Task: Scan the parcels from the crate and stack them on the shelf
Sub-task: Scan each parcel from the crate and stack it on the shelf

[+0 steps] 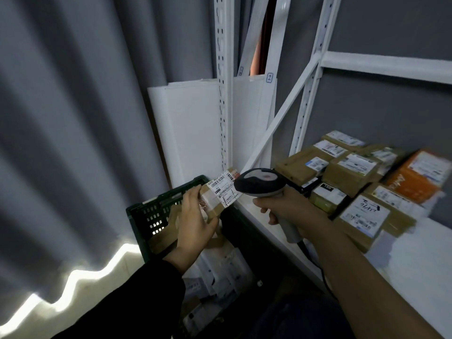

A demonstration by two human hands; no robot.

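Note:
My left hand grips a small brown parcel with a white barcode label, held up above the dark green crate. My right hand grips the handle of a grey and black barcode scanner. The scanner's head sits right next to the parcel's label. More parcels lie inside the crate below my left hand. On the white shelf to the right stand several stacked brown parcels and one orange box.
The shelf's white uprights and a diagonal brace rise just behind the held parcel. White boards lean against the grey curtain on the left. The scanner's cable hangs along the shelf's front edge.

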